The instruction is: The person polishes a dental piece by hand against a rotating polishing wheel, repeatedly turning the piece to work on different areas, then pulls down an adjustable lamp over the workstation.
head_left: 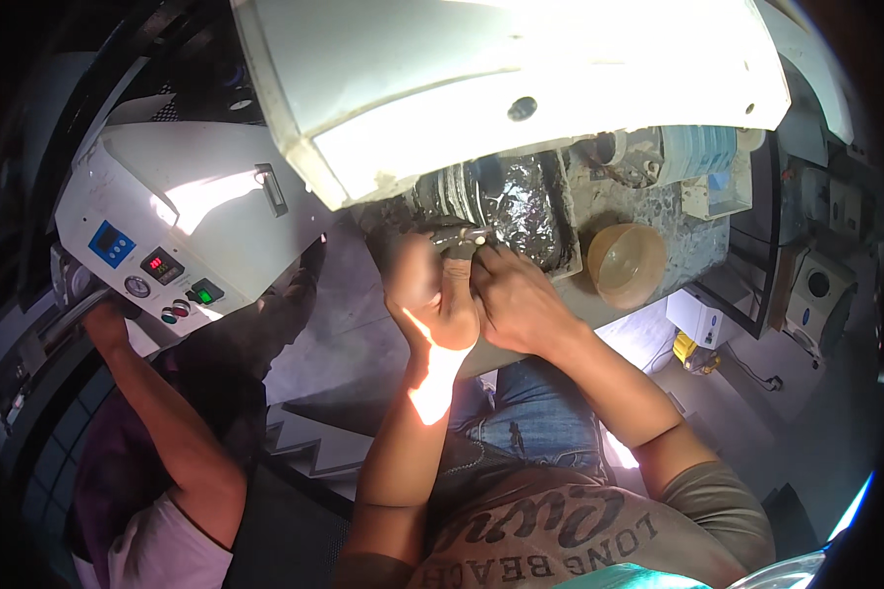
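Observation:
My left hand (pixel 430 294) and my right hand (pixel 523 299) are close together in front of a wet black tray (pixel 562 211). Both are closed, fingers pinched around a small dark piece (pixel 473 237) with a pale tip. Its kind is too small to make out, and the fingers partly cover it. Just beyond the fingertips is a ribbed grey cylinder (pixel 450 191), set at the left of the tray. Dark wet grime coats my fingertips. Bright sunlight falls across my left wrist.
A white machine hood (pixel 521 108) overhangs the work. Right of the tray stand a tan bowl (pixel 627 265), a pale blue container (pixel 697 152) and a small white box (pixel 719 194). At left, a co-worker's arm (pixel 172 422) reaches to a white machine (pixel 192 196) with a control panel.

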